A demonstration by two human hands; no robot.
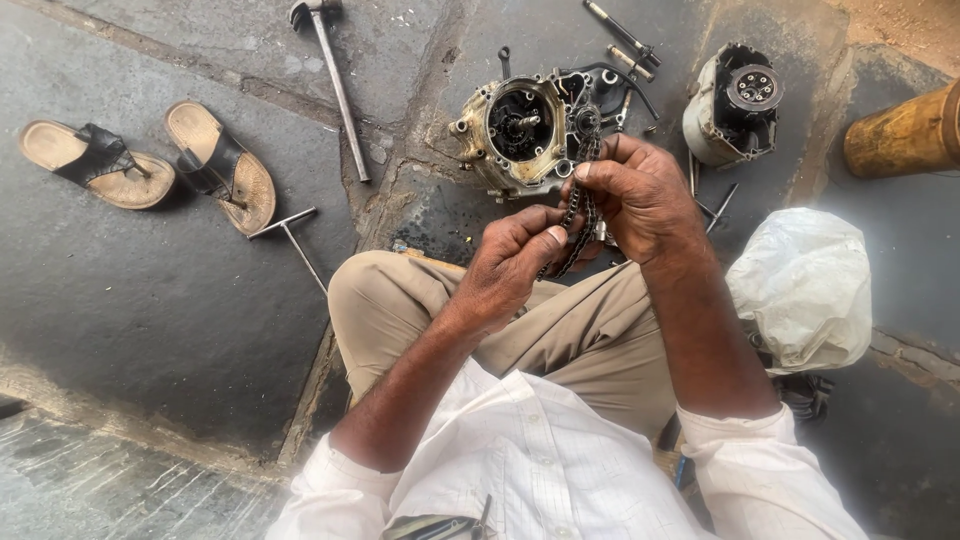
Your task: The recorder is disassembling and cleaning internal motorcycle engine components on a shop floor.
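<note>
Greasy and dark, a short metal roller chain (578,222) hangs between two bare hands above the knees of a seated person in khaki trousers and a white shirt. The left hand (510,262) is closed on the chain's lower run, thumb and fingers pinching the links; the right hand (635,190) grips its upper run just beyond. The chain looks limp along its length, stiff sideways, fairly light and probably slick with oil, best taken by the link plates. On the grey stone floor (150,290) just beyond the hands lies an opened, grimy metal engine casing (520,132); a long steel hammer (335,80) and tan sandals (150,160) lie to the left, a white plastic bag (805,285) to the right.
</note>
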